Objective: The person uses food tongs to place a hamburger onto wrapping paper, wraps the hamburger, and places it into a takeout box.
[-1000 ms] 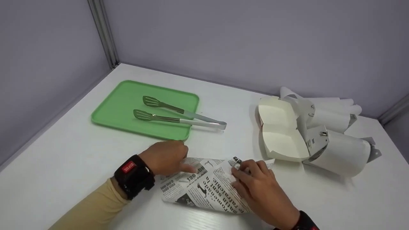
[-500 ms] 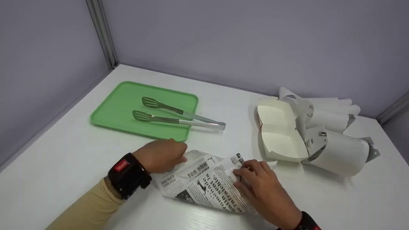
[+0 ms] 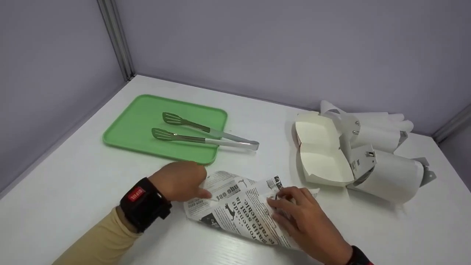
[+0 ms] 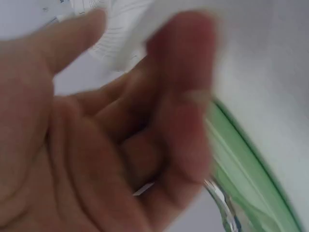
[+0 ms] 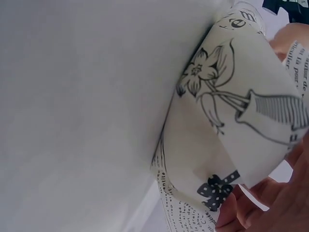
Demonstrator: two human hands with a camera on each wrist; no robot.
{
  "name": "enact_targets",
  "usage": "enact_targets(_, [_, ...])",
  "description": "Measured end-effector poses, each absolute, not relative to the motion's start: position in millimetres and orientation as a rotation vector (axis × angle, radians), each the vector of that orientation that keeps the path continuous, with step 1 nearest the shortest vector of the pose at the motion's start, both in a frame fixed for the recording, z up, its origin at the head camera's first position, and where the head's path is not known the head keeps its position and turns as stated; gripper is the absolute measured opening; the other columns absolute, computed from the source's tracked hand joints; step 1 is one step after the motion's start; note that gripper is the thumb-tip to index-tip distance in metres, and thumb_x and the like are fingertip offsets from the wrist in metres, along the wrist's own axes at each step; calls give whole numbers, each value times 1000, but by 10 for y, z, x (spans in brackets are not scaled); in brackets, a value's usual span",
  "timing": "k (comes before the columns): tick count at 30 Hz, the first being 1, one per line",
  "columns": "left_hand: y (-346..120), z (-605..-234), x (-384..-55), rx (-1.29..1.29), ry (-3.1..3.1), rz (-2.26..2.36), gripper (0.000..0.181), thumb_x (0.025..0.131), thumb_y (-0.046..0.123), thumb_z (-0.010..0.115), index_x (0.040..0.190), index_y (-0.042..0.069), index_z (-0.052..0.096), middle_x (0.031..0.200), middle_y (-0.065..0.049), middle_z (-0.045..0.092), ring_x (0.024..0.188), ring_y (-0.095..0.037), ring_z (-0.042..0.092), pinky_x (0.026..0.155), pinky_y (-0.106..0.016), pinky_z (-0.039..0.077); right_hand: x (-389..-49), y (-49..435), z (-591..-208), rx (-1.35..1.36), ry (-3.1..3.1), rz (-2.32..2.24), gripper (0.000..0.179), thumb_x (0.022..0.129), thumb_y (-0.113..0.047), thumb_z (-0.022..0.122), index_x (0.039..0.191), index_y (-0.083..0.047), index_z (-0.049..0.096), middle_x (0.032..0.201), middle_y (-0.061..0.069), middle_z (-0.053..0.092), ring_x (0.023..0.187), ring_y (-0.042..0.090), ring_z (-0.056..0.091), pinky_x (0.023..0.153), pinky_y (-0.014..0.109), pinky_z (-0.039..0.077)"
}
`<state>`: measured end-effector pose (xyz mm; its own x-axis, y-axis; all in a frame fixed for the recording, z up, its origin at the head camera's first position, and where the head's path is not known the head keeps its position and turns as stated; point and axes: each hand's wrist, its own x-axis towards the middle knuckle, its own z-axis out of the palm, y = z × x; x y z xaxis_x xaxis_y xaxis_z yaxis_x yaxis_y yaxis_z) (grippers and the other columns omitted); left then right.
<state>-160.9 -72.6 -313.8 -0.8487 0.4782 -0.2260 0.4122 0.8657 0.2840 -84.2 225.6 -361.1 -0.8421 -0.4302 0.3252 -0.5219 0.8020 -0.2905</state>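
Observation:
A newspaper-print wrapping paper [image 3: 243,213], folded over into a rolled, pointed shape, lies at the front of the white table. My right hand [image 3: 307,222] grips its right part, thumb and index finger pinching the upper layer. In the right wrist view the rolled paper [image 5: 241,106] shows a printed flower and watering can, fingers behind and below it. At the paper's left end is my left hand [image 3: 180,180]. In the left wrist view its thumb stands apart from the bent fingers, with a paper edge [image 4: 140,34] beside the index finger.
Behind the left hand, a green tray [image 3: 128,125] carries slotted metal tongs [image 3: 206,140] whose handle overhangs its right rim. To the right stands an open white food box [image 3: 323,162]. Two white rolled-sheet bundles [image 3: 395,178] with metal clips lie against it.
My left hand has shifted left, and the paper's left flap has risen and spread out. The right hand keeps its grip and has moved slightly down to the right.

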Motion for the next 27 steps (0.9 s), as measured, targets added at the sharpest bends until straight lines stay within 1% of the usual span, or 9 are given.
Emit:
enact_targets(4, [-734,-3115,-1578,763,2733,321,22,94,23,72,82,7,64,68,0,54,61,-15,50,59,-31,45,-847,2256,-3607,729,-2736,548,30,90,-21,77,120,-24,75,118,-9,63,111,6,50,89,33,53])
enact_targets(9, [-729,-3058,-1570,884,2780,408,12,100,18,62,102,6,66,77,-1,65,64,-13,55,60,-30,49,-859,2265,-3607,731,-2713,563,29,89,-20,78,119,-22,76,117,-9,63,109,4,50,89,31,53])
enact_targets(12, [-718,-3018,-1568,934,2767,535,21,102,17,58,122,8,56,78,-2,63,62,-12,53,57,-28,47,-865,2271,-3610,734,-2701,560,28,89,-20,78,117,-22,76,116,-8,63,109,4,51,88,31,53])
enact_targets(14, [-704,-2990,-1568,958,2718,657,29,104,18,55,131,12,48,72,1,58,58,-11,50,54,-26,44,-871,2271,-3612,737,-2695,547,28,89,-20,78,116,-22,76,115,-8,63,108,4,51,88,31,52])
enact_targets(16, [-687,-2966,-1566,982,2639,797,33,106,20,52,136,17,41,68,3,55,55,-9,51,53,-27,46,-875,2270,-3612,738,-2694,531,27,89,-20,78,116,-23,76,115,-8,63,107,4,51,87,31,52])
enact_targets(20, [-625,-2952,-1564,1011,2403,1077,29,108,21,47,137,21,42,64,7,51,57,-9,57,60,-33,57,-879,2261,-3608,729,-2706,509,25,89,-20,79,114,-24,77,115,-8,63,107,5,51,88,32,52])
enact_targets(22, [-592,-2965,-1566,1002,2294,1181,25,108,21,46,134,19,45,63,7,45,55,-10,54,64,-35,59,-878,2254,-3606,723,-2716,505,24,89,-20,78,113,-24,77,115,-8,63,108,6,52,89,33,52])
enact_targets(24, [-576,-2975,-1566,986,2225,1240,23,108,21,47,131,18,47,63,6,41,54,-10,47,62,-32,57,-878,2246,-3606,720,-2720,497,24,89,-20,78,112,-24,78,115,-8,63,109,8,53,90,34,52])
enact_targets(27, [-600,-2974,-1573,970,2271,1192,28,106,24,52,133,17,45,63,8,43,55,-9,42,59,-25,49,-876,2234,-3607,719,-2724,490,24,89,-20,78,113,-23,78,116,-7,63,110,8,53,92,35,52])
